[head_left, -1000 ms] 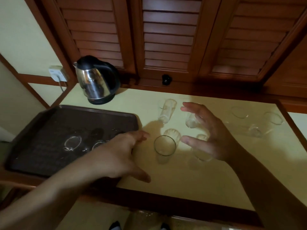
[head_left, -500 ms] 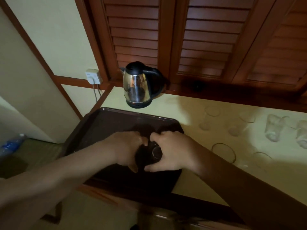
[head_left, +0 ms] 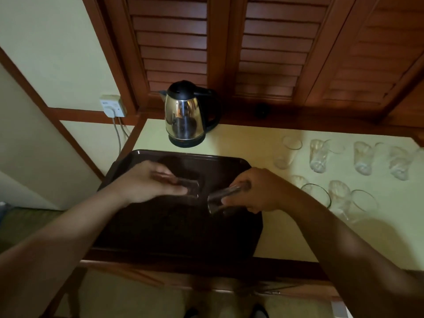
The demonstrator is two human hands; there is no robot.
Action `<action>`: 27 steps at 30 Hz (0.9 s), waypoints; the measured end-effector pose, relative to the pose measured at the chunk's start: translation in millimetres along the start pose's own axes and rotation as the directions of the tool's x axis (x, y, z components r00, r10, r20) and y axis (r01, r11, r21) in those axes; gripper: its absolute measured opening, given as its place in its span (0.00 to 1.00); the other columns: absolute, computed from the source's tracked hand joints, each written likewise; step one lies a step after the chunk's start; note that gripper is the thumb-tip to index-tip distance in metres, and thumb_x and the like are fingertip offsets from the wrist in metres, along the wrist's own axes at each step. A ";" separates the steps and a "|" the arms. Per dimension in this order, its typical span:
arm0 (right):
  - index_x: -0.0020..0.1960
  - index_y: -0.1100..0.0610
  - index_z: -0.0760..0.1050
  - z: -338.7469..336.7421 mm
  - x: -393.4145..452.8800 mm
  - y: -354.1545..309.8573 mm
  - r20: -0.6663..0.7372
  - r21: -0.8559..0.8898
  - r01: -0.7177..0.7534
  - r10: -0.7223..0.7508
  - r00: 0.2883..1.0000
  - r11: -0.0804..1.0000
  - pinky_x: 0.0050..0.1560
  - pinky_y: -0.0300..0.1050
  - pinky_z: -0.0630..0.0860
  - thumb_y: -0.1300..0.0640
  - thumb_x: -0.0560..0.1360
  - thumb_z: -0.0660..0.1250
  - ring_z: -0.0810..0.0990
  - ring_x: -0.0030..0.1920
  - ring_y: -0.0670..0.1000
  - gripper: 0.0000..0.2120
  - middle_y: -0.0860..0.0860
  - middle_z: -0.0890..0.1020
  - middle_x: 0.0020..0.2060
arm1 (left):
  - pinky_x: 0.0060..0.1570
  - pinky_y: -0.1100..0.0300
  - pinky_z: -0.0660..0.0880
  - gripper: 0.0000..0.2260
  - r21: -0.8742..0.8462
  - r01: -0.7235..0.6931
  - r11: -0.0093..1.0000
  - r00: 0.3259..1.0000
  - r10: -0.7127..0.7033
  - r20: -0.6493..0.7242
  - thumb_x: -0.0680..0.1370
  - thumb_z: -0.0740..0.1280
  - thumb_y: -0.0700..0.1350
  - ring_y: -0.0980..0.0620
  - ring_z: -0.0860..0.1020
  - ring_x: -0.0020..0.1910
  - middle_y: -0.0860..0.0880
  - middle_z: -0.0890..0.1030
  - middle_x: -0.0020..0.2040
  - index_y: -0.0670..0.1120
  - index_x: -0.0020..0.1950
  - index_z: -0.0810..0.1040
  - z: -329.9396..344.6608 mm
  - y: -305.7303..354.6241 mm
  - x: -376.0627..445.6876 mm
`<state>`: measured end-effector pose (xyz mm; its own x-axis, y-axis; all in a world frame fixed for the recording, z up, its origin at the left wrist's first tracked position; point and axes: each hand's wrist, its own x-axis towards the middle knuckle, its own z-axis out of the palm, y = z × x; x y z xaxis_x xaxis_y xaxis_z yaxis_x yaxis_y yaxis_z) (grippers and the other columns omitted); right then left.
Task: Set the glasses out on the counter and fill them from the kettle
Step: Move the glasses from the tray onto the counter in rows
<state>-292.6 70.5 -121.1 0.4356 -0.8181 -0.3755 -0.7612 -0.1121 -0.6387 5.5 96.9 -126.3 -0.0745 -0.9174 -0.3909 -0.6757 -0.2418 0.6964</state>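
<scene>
So my left hand point(head_left: 146, 183) and right hand point(head_left: 259, 191) each grip 1 glass over the tray point(head_left: 160, 226); kettle point(head_left: 187, 113) untouched, filling remains.

Left hand point(head_left: 146, 182) and right hand point(head_left: 257, 193) have separated, each lifting a glass point(head_left: 226, 196).

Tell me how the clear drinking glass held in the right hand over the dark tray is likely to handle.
The clear drinking glass, held tilted in the right hand, is thin and smooth, so probably light, fragile and slippery. Its round, straight-sided shape would likely roll if laid down on the dark brown tray.
</scene>
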 end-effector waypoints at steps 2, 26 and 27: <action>0.58 0.51 0.83 -6.4 -9.7 6.7 -0.043 0.342 -0.014 0.030 0.999 0.939 0.43 0.49 0.86 0.48 0.73 0.79 0.89 0.44 0.59 0.16 0.54 0.87 0.49 | 0.47 0.57 0.82 0.45 -0.395 0.000 0.919 0.999 -0.020 -0.046 0.45 0.83 0.73 0.53 0.89 0.46 0.49 0.91 0.47 0.49 0.55 0.88 -5.4 -10.2 -1.6; 0.59 0.60 0.79 -98.7 -102.4 102.2 -0.340 0.782 0.447 -0.302 0.890 0.436 0.45 0.49 0.82 0.76 0.63 0.71 0.86 0.44 0.56 0.25 0.55 0.85 0.45 | 0.38 0.56 0.85 0.27 -0.854 -0.290 0.432 0.923 0.361 -0.131 0.57 0.87 0.60 0.49 0.83 0.33 0.47 0.82 0.39 0.49 0.46 0.82 131.6 184.5 1.5; 0.58 0.62 0.79 -111.1 -110.6 116.6 -0.378 0.742 0.474 -0.288 0.880 0.474 0.45 0.49 0.81 0.76 0.63 0.71 0.86 0.45 0.56 0.24 0.55 0.85 0.45 | 0.38 0.55 0.84 0.27 -0.843 -0.313 0.437 0.914 0.381 -0.142 0.56 0.87 0.62 0.48 0.83 0.33 0.46 0.83 0.39 0.48 0.45 0.83 146.6 200.9 3.3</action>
<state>-482.9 85.3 -79.4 0.4207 -0.9008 0.1073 0.2024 -0.0221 -0.9791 -238.0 91.7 -76.0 -0.2214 -0.9752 -0.0062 0.3468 -0.0846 0.9341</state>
